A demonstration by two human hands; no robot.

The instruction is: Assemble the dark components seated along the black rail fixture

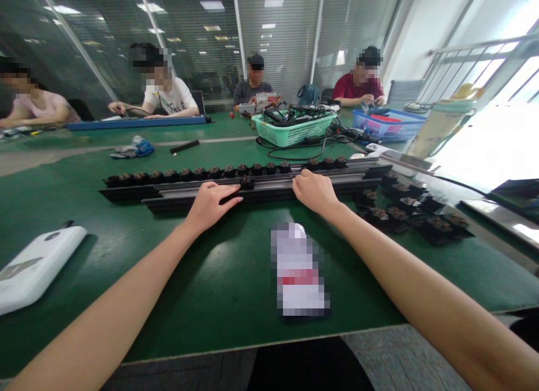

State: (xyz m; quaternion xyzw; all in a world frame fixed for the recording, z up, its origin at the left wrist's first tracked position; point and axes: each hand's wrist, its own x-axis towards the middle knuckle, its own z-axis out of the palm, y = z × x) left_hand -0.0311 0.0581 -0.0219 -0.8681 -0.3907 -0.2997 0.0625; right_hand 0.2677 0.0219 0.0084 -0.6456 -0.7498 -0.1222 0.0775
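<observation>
Two long black rails lie across the green table, the nearer rail (269, 195) in front of the farther one. Round black modules (214, 172) stand in a row along the farther rail. My left hand (214, 203) rests on the nearer rail, thumb and fingers apart, fingertips touching a single black module (246, 182) seated there. Further right, my right hand (314, 190) is closed at the rails, its fingers curled; what they grip, if anything, is hidden.
Loose black modules (398, 212) lie right of the rails. A blurred-out phone (298, 273) is near the front edge, a white device (40, 267) at left. Behind stand a green basket (290, 133) with cables and a blue basket (391, 130). Several people sit across the table.
</observation>
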